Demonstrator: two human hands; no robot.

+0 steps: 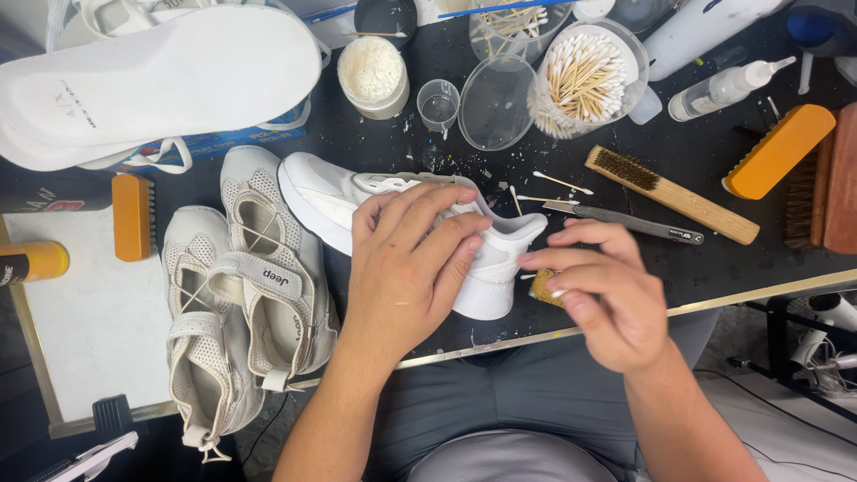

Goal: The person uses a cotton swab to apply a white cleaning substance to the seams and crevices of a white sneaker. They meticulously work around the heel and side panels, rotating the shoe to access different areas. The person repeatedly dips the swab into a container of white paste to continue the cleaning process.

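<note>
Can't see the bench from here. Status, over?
Left hand pressing white sneaker down. Right hand pinching small yellow sponge at its heel. Cotton swab lying close by.

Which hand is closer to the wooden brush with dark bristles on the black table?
The right hand: it sits just below and left of the wooden brush, holding a small sponge piece. The left hand rests farther left, on the white sneaker.

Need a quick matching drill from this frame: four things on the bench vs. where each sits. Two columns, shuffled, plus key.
1. white sneaker
2. cotton swab tub
3. wooden wire brush
4. pair of mesh strap shoes

A. far edge, right of centre
B. under the left hand
C. left of that hand
D. beyond the right hand

Pairs: 1-B, 2-A, 3-D, 4-C
</note>
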